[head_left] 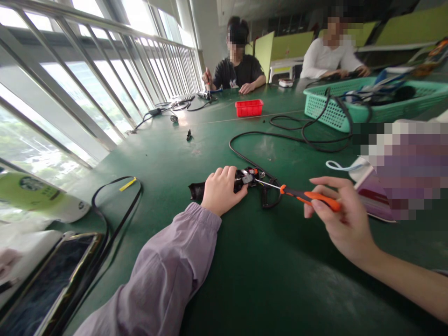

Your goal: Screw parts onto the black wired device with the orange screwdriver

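Note:
My left hand (221, 190) is wrapped over a black corded device (198, 190) lying on the green table, pressing it down. The device's ribbed dark end sticks out to the left. At its right end, grey and orange inner parts (250, 176) are exposed, with a black power cord running off from there. My right hand (345, 217) grips a screwdriver (297, 194) by its orange and black handle. Its thin metal shaft points left, and the tip meets the exposed parts. My left palm hides the middle of the device.
A red plastic box (249, 108) and a small black piece (189, 135) stand farther back. At right are a green basket (325, 109) of corded items and a purple-and-white package (378, 196). A phone (52, 284) and a strap (105, 224) lie left. Two people sit across the table.

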A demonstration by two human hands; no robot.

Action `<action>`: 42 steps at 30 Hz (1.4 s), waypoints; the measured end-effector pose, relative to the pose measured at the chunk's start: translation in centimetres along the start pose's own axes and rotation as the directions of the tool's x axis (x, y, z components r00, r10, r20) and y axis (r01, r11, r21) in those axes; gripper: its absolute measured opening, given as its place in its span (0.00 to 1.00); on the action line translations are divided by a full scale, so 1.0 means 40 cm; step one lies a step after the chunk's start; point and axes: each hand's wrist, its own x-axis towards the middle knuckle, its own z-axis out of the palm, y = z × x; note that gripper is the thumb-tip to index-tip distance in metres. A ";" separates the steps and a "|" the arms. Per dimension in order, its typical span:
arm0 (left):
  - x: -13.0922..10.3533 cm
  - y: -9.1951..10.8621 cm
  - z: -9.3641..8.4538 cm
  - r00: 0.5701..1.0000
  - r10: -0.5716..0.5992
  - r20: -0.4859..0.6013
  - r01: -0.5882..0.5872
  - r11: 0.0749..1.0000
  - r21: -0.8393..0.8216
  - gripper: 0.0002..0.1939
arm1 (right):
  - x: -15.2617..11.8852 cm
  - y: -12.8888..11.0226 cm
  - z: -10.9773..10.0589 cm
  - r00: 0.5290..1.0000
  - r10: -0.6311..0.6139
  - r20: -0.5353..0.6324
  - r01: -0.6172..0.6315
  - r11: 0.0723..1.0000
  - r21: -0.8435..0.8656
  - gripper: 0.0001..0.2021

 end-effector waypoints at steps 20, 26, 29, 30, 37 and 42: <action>0.001 -0.001 0.002 1.000 0.000 -0.010 0.000 1.000 -0.010 0.16 | -0.003 0.002 0.001 0.998 -0.047 -0.045 0.047 0.999 -0.007 0.14; 0.000 -0.001 0.000 1.000 -0.004 0.001 0.004 1.000 -0.016 0.17 | -0.004 0.004 -0.001 0.997 -0.002 0.082 0.005 1.000 -0.029 0.10; 0.000 0.000 -0.002 1.000 -0.008 0.008 0.008 1.000 -0.020 0.17 | -0.004 0.001 0.001 1.000 -0.019 0.001 0.019 1.000 -0.018 0.12; 0.000 0.001 -0.003 1.000 -0.009 0.010 0.009 1.000 -0.021 0.16 | -0.004 0.001 0.002 0.999 -0.028 -0.032 0.028 1.000 -0.007 0.13; 0.000 0.004 -0.006 1.000 -0.007 0.013 0.007 1.000 -0.014 0.16 | -0.004 0.002 0.001 0.998 -0.011 0.061 0.013 0.999 -0.031 0.09; 0.001 0.004 -0.005 1.000 -0.005 0.009 0.005 1.000 -0.007 0.16 | -0.005 -0.001 0.002 0.999 -0.032 0.009 0.033 0.998 -0.047 0.12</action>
